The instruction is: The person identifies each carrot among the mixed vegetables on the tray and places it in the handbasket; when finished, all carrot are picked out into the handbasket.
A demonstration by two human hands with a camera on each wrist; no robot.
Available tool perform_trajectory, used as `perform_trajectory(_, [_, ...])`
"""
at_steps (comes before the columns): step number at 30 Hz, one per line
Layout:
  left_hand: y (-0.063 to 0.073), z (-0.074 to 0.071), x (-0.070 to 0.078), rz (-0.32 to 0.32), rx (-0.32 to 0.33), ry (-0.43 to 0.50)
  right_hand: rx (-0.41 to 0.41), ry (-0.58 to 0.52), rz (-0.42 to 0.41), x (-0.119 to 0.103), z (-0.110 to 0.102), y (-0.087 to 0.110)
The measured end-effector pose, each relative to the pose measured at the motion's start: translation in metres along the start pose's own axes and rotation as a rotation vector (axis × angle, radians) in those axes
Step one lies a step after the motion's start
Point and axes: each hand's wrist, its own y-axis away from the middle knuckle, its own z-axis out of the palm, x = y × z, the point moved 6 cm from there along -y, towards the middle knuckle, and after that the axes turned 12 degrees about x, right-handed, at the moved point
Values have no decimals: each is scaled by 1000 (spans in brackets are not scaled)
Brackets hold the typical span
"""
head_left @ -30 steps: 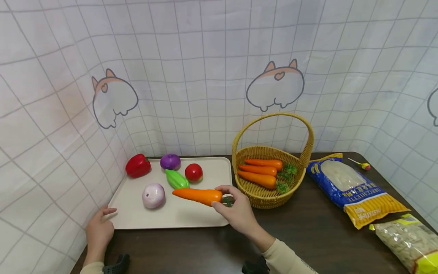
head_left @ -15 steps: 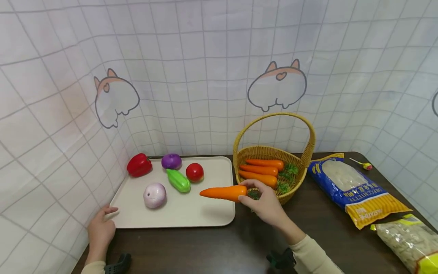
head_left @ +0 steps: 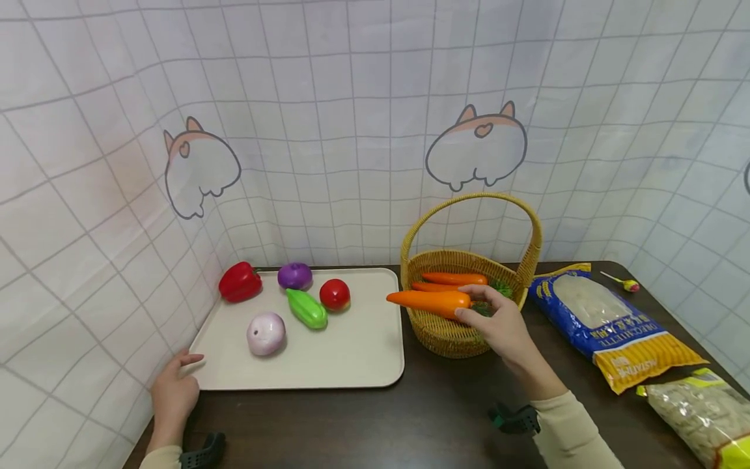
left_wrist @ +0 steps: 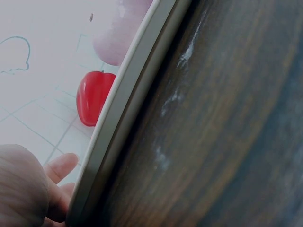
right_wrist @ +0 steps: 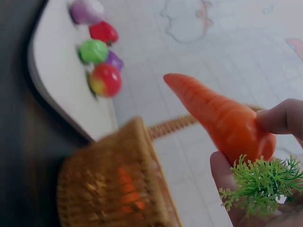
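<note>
In the head view my right hand (head_left: 506, 329) pinches an orange carrot (head_left: 430, 301) near its thick end, above the wicker basket (head_left: 448, 342). Its tip points left, just past the basket's rim. The green feathery top (right_wrist: 260, 187) hangs by my fingers in the right wrist view. Carrots (head_left: 454, 278) lie inside the basket, partly hidden by the held one. My left hand (head_left: 176, 394) holds the left front edge of the white tray (head_left: 346, 365). On the tray sit a pale purple onion-like vegetable (head_left: 266, 333), a green vegetable (head_left: 307, 308) and a red round fruit (head_left: 334, 295).
A purple vegetable (head_left: 295, 277) and red bell pepper (head_left: 240, 282) sit at the tray's back left. Right of the basket lie a blue-yellow pasta bag (head_left: 609, 319), a clear bag (head_left: 703, 410) and a lollipop (head_left: 622, 282). The grid-patterned curtain (head_left: 328, 130) surrounds the dark table (head_left: 328, 430).
My right hand has carried the carrot from over the tray rightward and up to above the basket. The left hand stays at the tray's edge.
</note>
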Motion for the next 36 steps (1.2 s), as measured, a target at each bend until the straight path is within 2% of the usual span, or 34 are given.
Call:
perform_trajectory(8, [2,2,-1,-11,-19,5,48,49,61,15,-27,-7])
perform_trajectory(15, [2,2,-2,-3,-10,3,75,90,134,33,-34,-11])
perform_trajectory(22, [0,0,0,-12,13,14,85,142,113,40,-27,-16])
perform_trajectory(27, [-1,1,3,-24,-2,12,93,170,102,41,-24,-16])
perform_trajectory(31, [-2,2,2,-40,-14,2,80,240,62,38,-19,-16])
perform_trajectory(36, [-1,2,-1,-12,-12,0,68,309,4,34,-11,-17])
